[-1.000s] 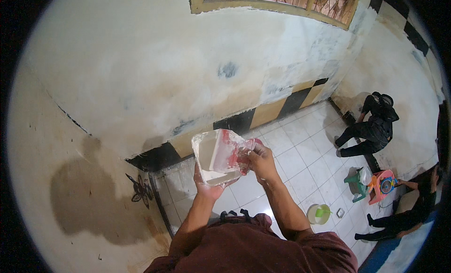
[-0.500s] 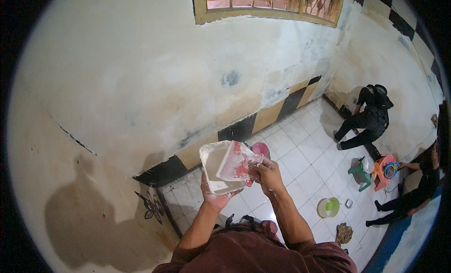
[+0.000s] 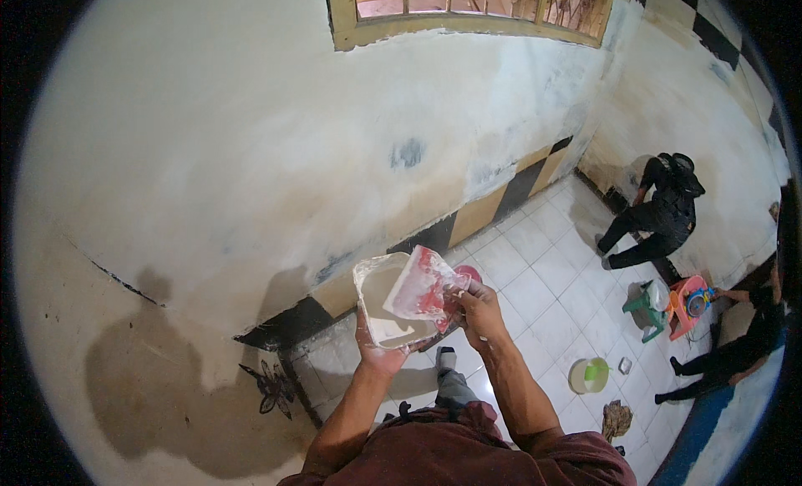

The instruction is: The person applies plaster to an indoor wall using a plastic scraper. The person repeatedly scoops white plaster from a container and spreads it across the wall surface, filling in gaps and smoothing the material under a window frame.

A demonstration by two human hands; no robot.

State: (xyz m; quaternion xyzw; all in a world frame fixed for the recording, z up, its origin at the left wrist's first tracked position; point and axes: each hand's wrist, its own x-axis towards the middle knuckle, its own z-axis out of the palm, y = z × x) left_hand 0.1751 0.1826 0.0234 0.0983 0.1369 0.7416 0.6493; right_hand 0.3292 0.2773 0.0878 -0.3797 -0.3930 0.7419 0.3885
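Observation:
My left hand [image 3: 382,352] grips a shallow white tray [image 3: 361,292] from below and along its near edge. Pale paste coats the tray's inside and rim. Over the tray's right half, my right hand [image 3: 480,313] pinches a wide red putty spreader [image 3: 428,287] by its handle end. White paste smears the spreader's blade, which slants down into the tray and hides part of it. Whether the blade's edge touches the tray bottom, I cannot tell. Past my right hand, a pink round container [image 3: 469,274] shows partly.
A patchy wall [image 3: 276,152] with a window [image 3: 476,26] rises ahead. To the right, a person in black [image 3: 668,198] bends by the wall; another [image 3: 743,344] reaches toward a red chair [image 3: 687,306]. A green stool [image 3: 643,310], pale-green bucket [image 3: 582,381] and crumpled cloth [image 3: 616,419] stand nearby.
A foot and grey trouser leg now show on the floor below my hands. The view has shifted slightly; the tray and spreader keep nearly the same places in my hands.

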